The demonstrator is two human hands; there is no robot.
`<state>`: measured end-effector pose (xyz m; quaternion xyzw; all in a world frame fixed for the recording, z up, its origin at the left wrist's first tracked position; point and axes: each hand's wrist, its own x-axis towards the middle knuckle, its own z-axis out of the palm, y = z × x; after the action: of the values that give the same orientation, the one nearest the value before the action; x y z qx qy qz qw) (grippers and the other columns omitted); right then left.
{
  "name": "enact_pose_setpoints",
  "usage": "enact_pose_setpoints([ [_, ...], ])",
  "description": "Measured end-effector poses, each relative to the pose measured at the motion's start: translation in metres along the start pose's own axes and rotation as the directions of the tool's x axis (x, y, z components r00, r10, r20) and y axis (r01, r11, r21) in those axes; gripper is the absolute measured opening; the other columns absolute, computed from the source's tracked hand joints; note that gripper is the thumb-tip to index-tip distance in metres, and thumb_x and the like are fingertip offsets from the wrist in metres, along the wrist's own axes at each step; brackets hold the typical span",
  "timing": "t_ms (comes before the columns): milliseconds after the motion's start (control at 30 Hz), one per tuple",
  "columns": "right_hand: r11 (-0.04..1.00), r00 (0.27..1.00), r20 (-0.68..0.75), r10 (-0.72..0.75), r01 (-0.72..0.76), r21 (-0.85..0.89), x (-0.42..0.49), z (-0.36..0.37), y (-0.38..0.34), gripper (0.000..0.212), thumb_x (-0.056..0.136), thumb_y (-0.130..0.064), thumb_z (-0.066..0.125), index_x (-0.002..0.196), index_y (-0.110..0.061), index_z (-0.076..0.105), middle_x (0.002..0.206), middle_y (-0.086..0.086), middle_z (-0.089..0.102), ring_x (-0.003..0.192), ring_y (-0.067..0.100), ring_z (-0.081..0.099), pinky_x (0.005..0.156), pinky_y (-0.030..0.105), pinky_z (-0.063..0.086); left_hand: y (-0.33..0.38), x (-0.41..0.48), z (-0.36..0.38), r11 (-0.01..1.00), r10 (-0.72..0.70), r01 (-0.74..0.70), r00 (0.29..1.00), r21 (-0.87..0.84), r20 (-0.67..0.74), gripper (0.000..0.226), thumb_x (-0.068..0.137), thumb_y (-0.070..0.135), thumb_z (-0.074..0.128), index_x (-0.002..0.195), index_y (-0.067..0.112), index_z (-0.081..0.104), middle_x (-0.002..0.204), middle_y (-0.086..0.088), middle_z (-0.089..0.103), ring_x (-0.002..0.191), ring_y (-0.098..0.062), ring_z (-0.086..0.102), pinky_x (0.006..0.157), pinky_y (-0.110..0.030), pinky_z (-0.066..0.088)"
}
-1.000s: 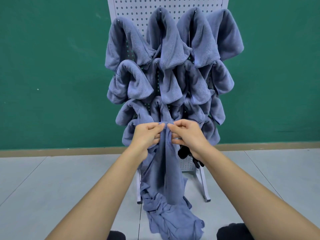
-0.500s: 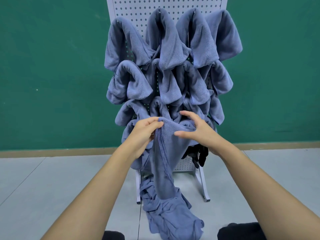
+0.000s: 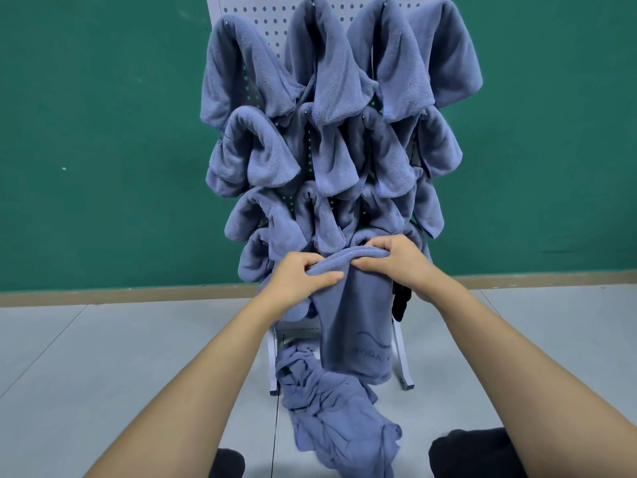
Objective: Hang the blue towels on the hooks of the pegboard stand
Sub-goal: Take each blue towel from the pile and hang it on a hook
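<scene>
Hands (image 3: pixel 348 267) now closer, gripping towel (image 3: pixel 355 315) edge

Head camera faces forward-down, near the pegboard stand (image 3: pixel 248 3).

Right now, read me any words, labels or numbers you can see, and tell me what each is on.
"YOGA": faint, my best reading, under a wavy line low on the held towel; letters after it are unreadable.
No other text on the hung towels, pegboard stand or floor pile.
</scene>
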<state>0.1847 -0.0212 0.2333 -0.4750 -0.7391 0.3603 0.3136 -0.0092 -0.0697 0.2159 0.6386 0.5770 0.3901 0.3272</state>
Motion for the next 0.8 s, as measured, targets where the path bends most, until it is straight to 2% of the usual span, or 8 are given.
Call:
enact_pose_setpoints([
  [67,0.998,0.999,-0.044,-0.020,0.017,-0.066,-0.001,-0.002,0.001,0.018,0.080,-0.028,0.075,0.080,-0.012,0.068,0.080,0.012,0.066,0.072,0.013,0.053,0.070,0.031,0.043,-0.002,0.003,0.002,1.000,-0.007,0.008,0.995,0.009,-0.103,0.037,0.082,0.031,0.072,0.081,-0.005,0.065,0.068,-0.006,0.049,0.064,-0.014,0.042,0.060,-0.028,0.032],
  [200,0.938,0.984,-0.180,-0.016,-0.048,-0.343,-0.005,0.001,-0.001,0.026,0.078,-0.037,0.072,0.070,-0.018,0.058,0.064,-0.003,0.055,0.067,0.016,0.052,0.066,0.036,0.048,-0.001,0.006,0.009,0.998,-0.055,0.058,0.963,0.005,-0.264,0.043,0.081,0.031,0.073,0.072,-0.009,0.062,0.059,-0.008,0.046,0.056,-0.017,0.043,0.056,-0.027,0.037],
  [333,0.987,0.981,-0.112,0.158,-0.153,0.049,-0.008,0.017,-0.012,0.027,0.083,-0.027,0.071,0.073,-0.011,0.052,0.064,0.002,0.052,0.060,0.019,0.056,0.058,0.037,0.059,0.002,0.009,0.015,0.996,-0.085,0.080,0.932,-0.026,-0.351,0.034,0.080,0.030,0.073,0.064,0.003,0.058,0.056,-0.008,0.054,0.056,-0.023,0.052,0.059,-0.038,0.050],
  [400,0.933,0.970,-0.030,0.240,-0.222,0.282,-0.011,0.021,-0.021,0.030,0.088,-0.025,0.067,0.071,-0.014,0.046,0.066,0.003,0.051,0.057,0.016,0.056,0.052,0.029,0.057,0.004,0.010,0.016,0.994,-0.106,0.088,0.932,-0.067,-0.346,0.027,0.080,0.032,0.073,0.066,0.013,0.057,0.059,-0.006,0.058,0.057,-0.022,0.053,0.065,-0.045,0.054],
  [500,0.834,0.969,0.087,0.232,-0.244,0.495,-0.016,0.021,-0.030,0.023,0.093,-0.027,0.062,0.077,-0.013,0.053,0.065,0.003,0.056,0.056,0.015,0.062,0.058,0.028,0.060,0.010,0.006,0.015,0.980,-0.123,0.071,0.950,-0.185,-0.288,0.029,0.083,0.039,0.070,0.070,0.015,0.059,0.057,0.001,0.051,0.059,-0.017,0.047,0.062,-0.038,0.048],
  [633,0.795,0.977,0.086,0.193,-0.207,0.570,-0.017,0.013,-0.033,0.017,0.096,-0.018,0.053,0.094,-0.005,0.064,0.079,0.012,0.068,0.064,0.018,0.067,0.064,0.027,0.059,0.025,-0.004,0.005,0.960,-0.083,0.046,0.989,-0.275,-0.125,0.030,0.078,0.050,0.072,0.082,0.022,0.064,0.070,0.005,0.056,0.068,-0.010,0.051,0.069,-0.027,0.047],
  [700,0.789,0.980,0.123,0.160,-0.201,0.581,-0.018,0.009,-0.033,0.018,0.096,-0.011,0.050,0.099,-0.004,0.066,0.085,0.013,0.071,0.069,0.016,0.067,0.068,0.025,0.058,0.026,-0.007,0.000,0.969,-0.063,0.041,0.995,-0.242,-0.083,0.031,0.076,0.038,0.078,0.098,0.020,0.065,0.086,-0.005,0.065,0.078,-0.013,0.056,0.077,-0.032,0.050],
  [800,0.851,0.986,0.110,0.121,-0.160,0.500,-0.020,0.007,-0.031,0.017,0.095,-0.008,0.052,0.102,-0.004,0.067,0.085,0.007,0.071,0.068,0.010,0.062,0.065,0.017,0.055,0.023,-0.007,-0.005,0.969,-0.009,-0.016,0.995,-0.247,-0.100,0.017,0.085,0.009,0.069,0.098,0.019,0.066,0.086,-0.011,0.063,0.078,-0.022,0.053,0.073,-0.037,0.046],
])
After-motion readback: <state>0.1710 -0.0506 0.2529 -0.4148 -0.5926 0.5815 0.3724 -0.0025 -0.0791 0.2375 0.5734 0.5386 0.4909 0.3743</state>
